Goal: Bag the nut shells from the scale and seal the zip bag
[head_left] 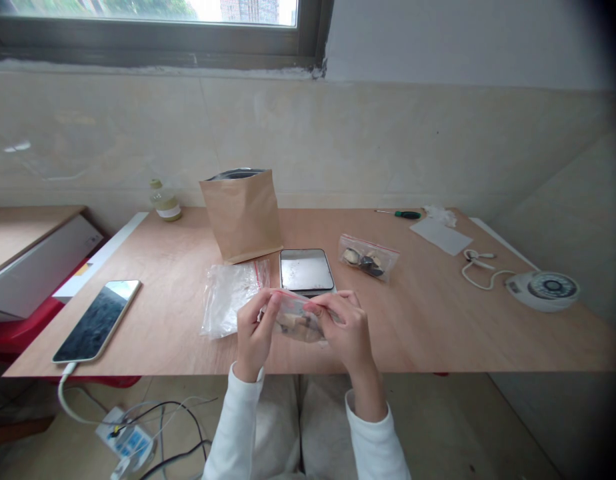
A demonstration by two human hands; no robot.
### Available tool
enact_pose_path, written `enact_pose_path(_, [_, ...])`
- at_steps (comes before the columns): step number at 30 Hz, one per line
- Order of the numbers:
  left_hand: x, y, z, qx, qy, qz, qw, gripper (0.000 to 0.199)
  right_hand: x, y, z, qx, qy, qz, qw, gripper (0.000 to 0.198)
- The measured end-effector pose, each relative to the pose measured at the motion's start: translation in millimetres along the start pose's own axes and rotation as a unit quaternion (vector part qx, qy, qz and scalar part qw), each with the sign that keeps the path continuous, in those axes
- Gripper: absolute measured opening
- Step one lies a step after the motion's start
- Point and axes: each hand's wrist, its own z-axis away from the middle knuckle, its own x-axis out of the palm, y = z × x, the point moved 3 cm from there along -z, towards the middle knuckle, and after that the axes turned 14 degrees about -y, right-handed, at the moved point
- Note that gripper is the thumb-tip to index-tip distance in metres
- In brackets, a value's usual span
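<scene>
Both of my hands pinch the red-lined top edge of a clear zip bag [301,327] with light and dark pieces inside. My left hand [255,330] grips its left corner, and my right hand [345,327] holds the edge toward the right. Just beyond the bag lies a small scale [307,270] with a bare metal plate. A second filled zip bag [369,259], holding similar pieces, rests on the table right of the scale. Flat clear zip bags [223,303] lie beside my left hand. Behind them stands a brown paper pouch [243,217], its top open.
A phone [98,320] on a charging cable lies at the left. A small bottle [165,200] stands at the back left. At the right are a green-handled screwdriver [407,215], a white card [441,236] and a small white fan [543,290] with its cord.
</scene>
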Motion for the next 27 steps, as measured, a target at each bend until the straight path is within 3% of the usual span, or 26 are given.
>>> enact_pose_path(5, [-4,-1,1,-0.018,0.044,0.009,0.999,0.032,-2,7,2,0.034,-0.049,-0.003,0.998,0.019])
enact_pose_path(13, [-6,0,1,-0.014,0.059,0.023,0.998,0.033,-6,5,4,0.033,-0.006,0.020,0.999,0.028])
enact_pose_path(18, [-8,-1,0,-0.020,0.091,0.028,0.995,0.035,-6,-1,2,0.015,-0.019,-0.003,1.000,0.030])
enact_pose_path(22, [-12,-4,0,-0.029,0.126,0.017,0.991,0.039,-10,3,2,0.040,-0.043,-0.011,0.998,0.027])
enact_pose_path(27, [-15,-7,1,-0.031,0.132,0.013,0.991,0.040,-16,9,5,0.051,-0.017,0.005,0.999,0.032])
